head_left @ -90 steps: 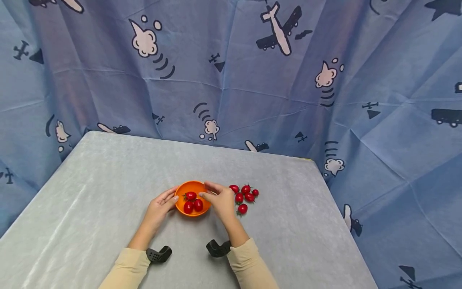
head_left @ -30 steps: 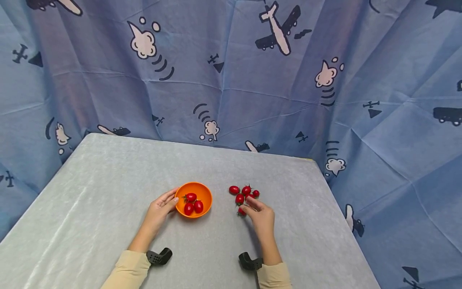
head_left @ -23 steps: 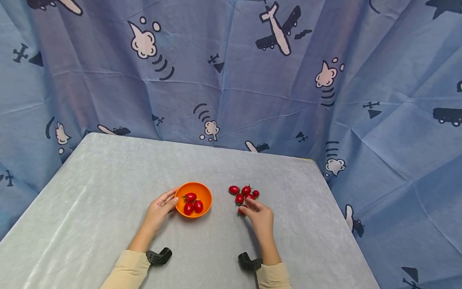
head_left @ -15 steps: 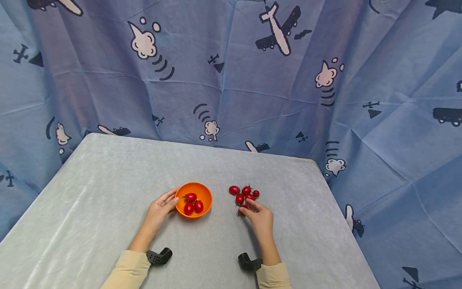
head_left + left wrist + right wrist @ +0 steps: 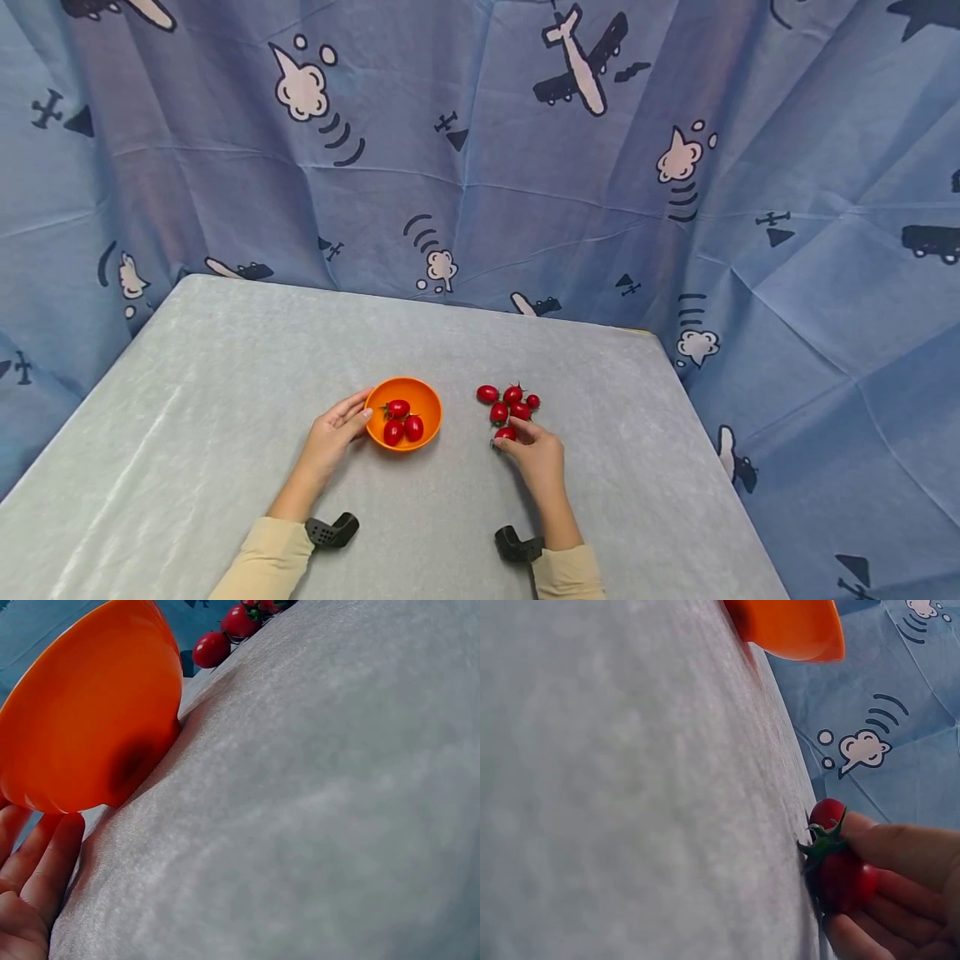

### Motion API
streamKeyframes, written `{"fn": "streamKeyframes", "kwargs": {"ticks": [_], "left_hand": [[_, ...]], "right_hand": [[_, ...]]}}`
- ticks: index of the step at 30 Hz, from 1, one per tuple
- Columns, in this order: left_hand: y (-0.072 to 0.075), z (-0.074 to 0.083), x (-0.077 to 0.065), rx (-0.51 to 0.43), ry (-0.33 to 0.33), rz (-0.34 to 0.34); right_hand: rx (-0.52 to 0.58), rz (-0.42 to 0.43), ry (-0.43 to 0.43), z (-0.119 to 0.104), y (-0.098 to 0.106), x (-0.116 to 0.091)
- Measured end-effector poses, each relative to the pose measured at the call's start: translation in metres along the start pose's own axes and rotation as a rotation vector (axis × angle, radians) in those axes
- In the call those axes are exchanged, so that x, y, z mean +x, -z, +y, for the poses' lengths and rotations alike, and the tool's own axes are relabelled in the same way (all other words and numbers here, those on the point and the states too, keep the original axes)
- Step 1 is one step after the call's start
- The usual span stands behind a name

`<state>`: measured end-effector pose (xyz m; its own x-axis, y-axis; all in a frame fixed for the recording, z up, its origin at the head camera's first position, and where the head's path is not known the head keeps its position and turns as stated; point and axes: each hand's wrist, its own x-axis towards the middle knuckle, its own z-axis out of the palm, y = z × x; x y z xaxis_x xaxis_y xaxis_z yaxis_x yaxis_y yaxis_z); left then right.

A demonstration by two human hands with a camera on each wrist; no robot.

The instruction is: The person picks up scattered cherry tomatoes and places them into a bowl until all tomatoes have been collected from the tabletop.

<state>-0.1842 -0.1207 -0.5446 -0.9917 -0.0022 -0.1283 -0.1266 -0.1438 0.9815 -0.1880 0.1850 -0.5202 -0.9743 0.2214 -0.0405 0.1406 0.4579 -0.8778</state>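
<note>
My left hand [image 5: 333,432] grips the left side of an orange bowl [image 5: 429,403], thumb at the rim and fingers against the outer wall. Three red cherry tomatoes [image 5: 393,432] lie in the bowl. To the right, my right hand [image 5: 542,457] pinches the nearest cherry tomato [image 5: 506,433] of a loose group. In the right wrist view that cherry tomato [image 5: 844,881] shows its green stem end, with the thumb on one side and fingers on the other. The left wrist view shows the bowl's outside [image 5: 90,697] with fingertips touching its underside.
Several more cherry tomatoes [image 5: 499,413] sit close together just beyond the right hand. Everything stands on a table with a pale grey cover [image 5: 262,358]. A blue curtain with printed planes [image 5: 390,192] hangs behind it. Each wrist carries a black camera mount [image 5: 517,546].
My right hand has moved right from the bowl to the loose cherry tomatoes, and its thumb and fingers have come together on the nearest one. The left hand stays at the bowl.
</note>
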Motion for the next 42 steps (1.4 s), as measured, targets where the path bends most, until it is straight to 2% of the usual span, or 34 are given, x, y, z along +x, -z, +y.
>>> {"fn": "streamKeyframes", "kwargs": {"ticks": [20, 30, 42], "left_hand": [[0.000, 0.000, 0.001, -0.005, 0.008, 0.008], [0.000, 0.000, 0.000, -0.016, 0.004, 0.002], [0.000, 0.000, 0.000, 0.003, 0.015, 0.005]], "right_hand": [[-0.075, 0.017, 0.006, -0.001, -0.001, -0.002], [-0.061, 0.038, -0.002, -0.007, 0.000, -0.004], [0.025, 0.018, -0.023, -0.022, -0.002, -0.010]]}}
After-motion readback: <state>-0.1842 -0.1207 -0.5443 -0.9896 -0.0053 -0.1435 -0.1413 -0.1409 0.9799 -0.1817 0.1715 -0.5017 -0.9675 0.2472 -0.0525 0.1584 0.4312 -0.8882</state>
